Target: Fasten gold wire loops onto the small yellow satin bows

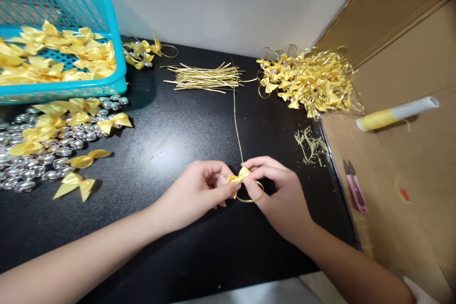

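Note:
Between my two hands, low over the black table, is a small yellow ribbon bow (243,174). My left hand (210,184) pinches its left side between thumb and fingers. From the other side, my right hand (272,183) is closed on the bow's right part. A gold cord loop (251,201) hangs under the bow, between the hands. One long strand of gold cord (235,121) runs from the bow up to a bundle of cut gold cords (204,77). The bow's knot is partly hidden by my fingers.
At left, a turquoise basket (119,47) holds yellow bows; silver beads (67,142) and loose bows (74,185) lie before it. A heap of looped bows (309,80) is at back right, near cord scraps (309,146). Pink thread snips (355,187) and a tube (397,114) lie on cardboard.

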`<state>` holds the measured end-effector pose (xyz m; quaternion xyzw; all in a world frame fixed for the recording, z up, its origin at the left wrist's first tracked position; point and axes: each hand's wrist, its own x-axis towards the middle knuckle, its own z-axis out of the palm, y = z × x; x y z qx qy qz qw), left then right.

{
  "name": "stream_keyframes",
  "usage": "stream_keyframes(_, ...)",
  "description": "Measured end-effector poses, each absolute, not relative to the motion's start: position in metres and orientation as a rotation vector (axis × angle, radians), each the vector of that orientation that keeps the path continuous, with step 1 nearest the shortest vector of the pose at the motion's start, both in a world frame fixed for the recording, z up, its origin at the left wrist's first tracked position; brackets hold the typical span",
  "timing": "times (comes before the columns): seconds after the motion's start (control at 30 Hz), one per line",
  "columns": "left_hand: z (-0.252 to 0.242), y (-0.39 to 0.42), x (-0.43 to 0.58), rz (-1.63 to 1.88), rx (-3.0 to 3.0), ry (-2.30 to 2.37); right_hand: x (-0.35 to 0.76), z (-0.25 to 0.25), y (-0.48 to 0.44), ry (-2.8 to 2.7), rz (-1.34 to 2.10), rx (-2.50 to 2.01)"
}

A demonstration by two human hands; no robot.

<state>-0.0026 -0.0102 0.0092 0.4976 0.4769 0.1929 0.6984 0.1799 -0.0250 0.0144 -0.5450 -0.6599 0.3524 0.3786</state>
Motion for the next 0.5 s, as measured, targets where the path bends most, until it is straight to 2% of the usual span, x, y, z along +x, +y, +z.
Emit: stream_keyframes(0.5, 0.004, -0.022, 0.004, 0.568, 1.448, 1.173, 0.178, 0.01, -0.028, -1.791, 0.769, -1.369)
